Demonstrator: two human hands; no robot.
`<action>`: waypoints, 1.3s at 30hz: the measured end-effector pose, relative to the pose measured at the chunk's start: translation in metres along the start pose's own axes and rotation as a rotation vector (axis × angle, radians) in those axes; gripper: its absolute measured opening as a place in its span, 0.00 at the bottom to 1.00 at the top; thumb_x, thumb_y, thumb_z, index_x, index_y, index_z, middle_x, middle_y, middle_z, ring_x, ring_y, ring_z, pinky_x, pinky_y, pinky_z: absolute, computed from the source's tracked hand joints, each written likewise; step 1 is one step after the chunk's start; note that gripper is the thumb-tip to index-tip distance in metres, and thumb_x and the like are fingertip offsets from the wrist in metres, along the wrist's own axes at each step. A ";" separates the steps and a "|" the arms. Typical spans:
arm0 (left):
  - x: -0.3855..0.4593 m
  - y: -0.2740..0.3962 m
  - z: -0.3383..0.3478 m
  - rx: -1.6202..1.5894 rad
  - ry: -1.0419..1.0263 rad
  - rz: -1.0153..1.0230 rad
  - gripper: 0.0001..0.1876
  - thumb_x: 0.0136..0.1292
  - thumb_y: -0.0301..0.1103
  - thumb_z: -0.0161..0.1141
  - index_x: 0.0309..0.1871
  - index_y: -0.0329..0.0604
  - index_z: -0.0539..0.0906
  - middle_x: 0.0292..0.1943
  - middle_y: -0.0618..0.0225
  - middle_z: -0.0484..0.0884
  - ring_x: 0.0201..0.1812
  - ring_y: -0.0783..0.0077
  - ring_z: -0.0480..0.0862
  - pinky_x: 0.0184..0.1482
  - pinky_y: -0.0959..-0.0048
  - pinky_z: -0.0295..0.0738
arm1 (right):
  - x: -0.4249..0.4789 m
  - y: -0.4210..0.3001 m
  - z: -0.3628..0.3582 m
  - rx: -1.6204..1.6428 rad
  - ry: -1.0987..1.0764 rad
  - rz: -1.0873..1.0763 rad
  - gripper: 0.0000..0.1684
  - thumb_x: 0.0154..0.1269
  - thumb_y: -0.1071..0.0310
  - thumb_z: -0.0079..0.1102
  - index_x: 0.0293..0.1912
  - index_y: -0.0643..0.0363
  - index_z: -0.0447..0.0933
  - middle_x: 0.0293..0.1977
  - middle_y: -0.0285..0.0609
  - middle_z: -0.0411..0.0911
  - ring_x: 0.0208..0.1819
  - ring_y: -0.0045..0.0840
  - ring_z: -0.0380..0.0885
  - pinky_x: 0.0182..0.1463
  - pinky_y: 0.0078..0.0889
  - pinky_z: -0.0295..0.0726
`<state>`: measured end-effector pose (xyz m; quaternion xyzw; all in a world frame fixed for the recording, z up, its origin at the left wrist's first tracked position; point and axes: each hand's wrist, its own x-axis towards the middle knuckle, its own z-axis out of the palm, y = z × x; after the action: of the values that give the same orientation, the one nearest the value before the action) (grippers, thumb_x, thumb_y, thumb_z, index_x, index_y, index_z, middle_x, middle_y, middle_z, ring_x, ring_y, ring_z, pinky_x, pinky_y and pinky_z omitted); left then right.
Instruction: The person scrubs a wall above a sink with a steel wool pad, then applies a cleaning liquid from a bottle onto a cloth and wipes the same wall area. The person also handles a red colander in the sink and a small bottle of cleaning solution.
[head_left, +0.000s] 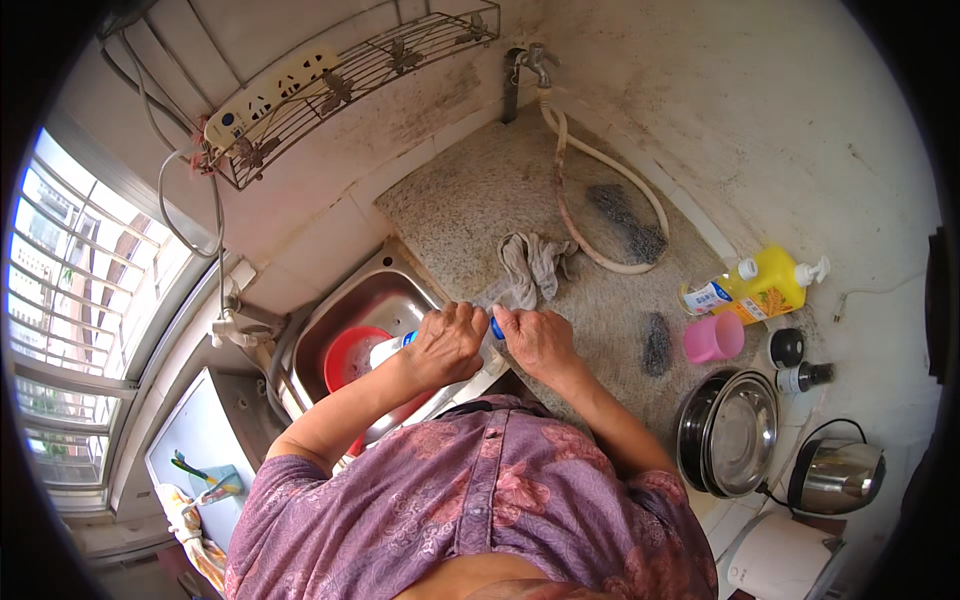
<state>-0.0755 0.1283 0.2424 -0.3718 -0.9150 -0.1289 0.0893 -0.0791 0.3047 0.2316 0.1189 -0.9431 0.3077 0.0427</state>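
My left hand (450, 341) is closed around a white bottle (386, 352) with a blue-marked label, held lying over on its side. Most of the bottle is hidden by the hand. In my right hand (540, 341), thumb and fingers pinch a small blue cap (496, 328) close beside the left hand. Whether the cap still touches the bottle's neck cannot be told. Below the bottle, a red plastic basin (337, 358) with some suds stands in the stainless steel sink (315, 322). A crumpled grey cloth (525, 262) lies on the counter just beyond both hands.
A looped hose (660, 202) hangs from the wall tap (536, 64). Steel wool pads (656, 345) lie on the counter. To the right are a yellow pump bottle (772, 277), a pink cup (712, 337), stacked metal bowls (742, 435) and an electric kettle (836, 476). A power strip (270, 97) rests on a wire rack.
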 end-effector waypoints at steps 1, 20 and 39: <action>0.007 0.001 0.002 0.018 -0.021 0.000 0.19 0.38 0.33 0.62 0.33 0.32 0.69 0.28 0.54 0.71 0.30 0.53 0.77 0.30 0.60 0.74 | 0.003 0.005 -0.003 0.008 -0.009 -0.009 0.35 0.68 0.43 0.43 0.18 0.61 0.78 0.15 0.54 0.76 0.22 0.48 0.79 0.28 0.48 0.78; 0.063 -0.011 0.000 -0.159 -0.352 0.045 0.20 0.41 0.32 0.64 0.36 0.30 0.71 0.30 0.53 0.74 0.31 0.53 0.78 0.31 0.62 0.74 | 0.021 0.055 0.007 0.335 0.042 -0.065 0.30 0.70 0.49 0.46 0.18 0.60 0.74 0.14 0.51 0.73 0.18 0.46 0.75 0.22 0.44 0.72; 0.090 -0.022 -0.001 -0.210 -0.356 0.188 0.17 0.39 0.31 0.62 0.32 0.33 0.71 0.25 0.55 0.74 0.29 0.56 0.79 0.32 0.64 0.76 | 0.032 0.058 -0.008 0.206 0.103 -0.035 0.32 0.69 0.49 0.43 0.15 0.58 0.75 0.11 0.49 0.73 0.16 0.41 0.76 0.20 0.39 0.73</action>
<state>-0.1550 0.1721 0.2630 -0.4797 -0.8591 -0.1470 -0.1010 -0.1243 0.3490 0.2100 0.1232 -0.9009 0.4077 0.0840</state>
